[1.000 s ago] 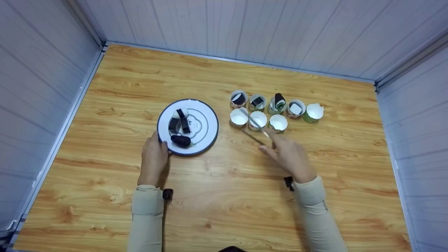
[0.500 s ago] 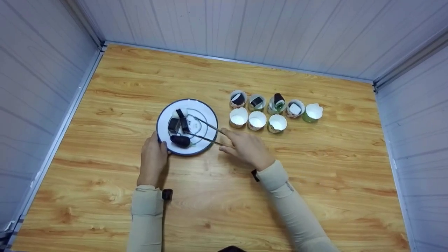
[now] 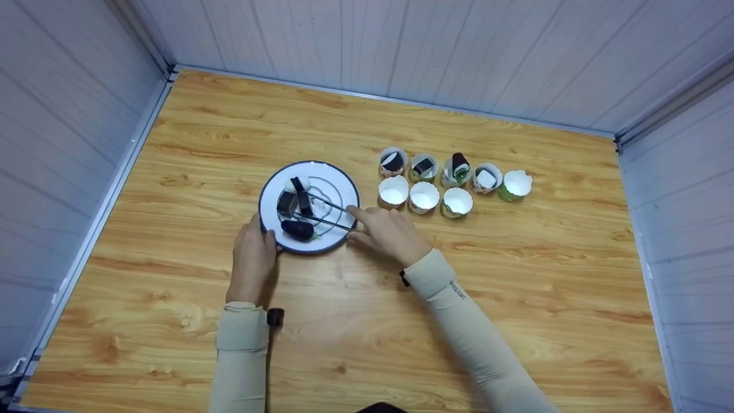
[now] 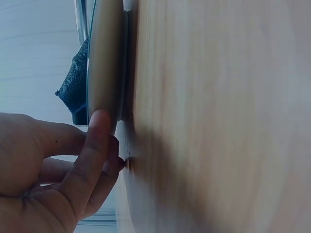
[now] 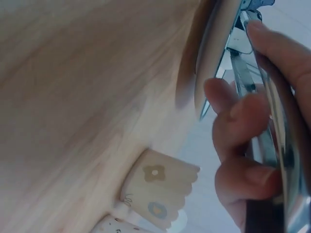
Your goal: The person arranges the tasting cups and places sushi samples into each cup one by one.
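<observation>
My left hand (image 3: 252, 258) grips the near-left rim of a white plate (image 3: 342, 192) with a blue edge. In the left wrist view its fingers (image 4: 92, 150) pinch that rim. My right hand (image 3: 390, 232) holds metal tongs (image 3: 330, 223), seen close up as shiny tong arms (image 5: 279, 121) in the right wrist view. The spread tong tips reach over the plate, either side of a dark oblong piece (image 3: 305, 205). Around that piece lie a dark block (image 3: 287, 203), a white rounded piece (image 3: 297, 183) with a dark band, and a small dark eggplant (image 3: 297, 230).
Right of the plate stand two rows of paper cups. In the back row, a cup (image 3: 424, 167) and its neighbours hold dark or white pieces; the green cup (image 3: 516, 184) shows a white inside. The front cups (image 3: 424, 198) show white insides too. Panel walls (image 3: 367, 46) border the wooden table (image 3: 367, 321).
My right hand has swung left with the tongs from above the cups to the plate, bringing the tips around the dark oblong piece. My left hand has stayed at the rim.
</observation>
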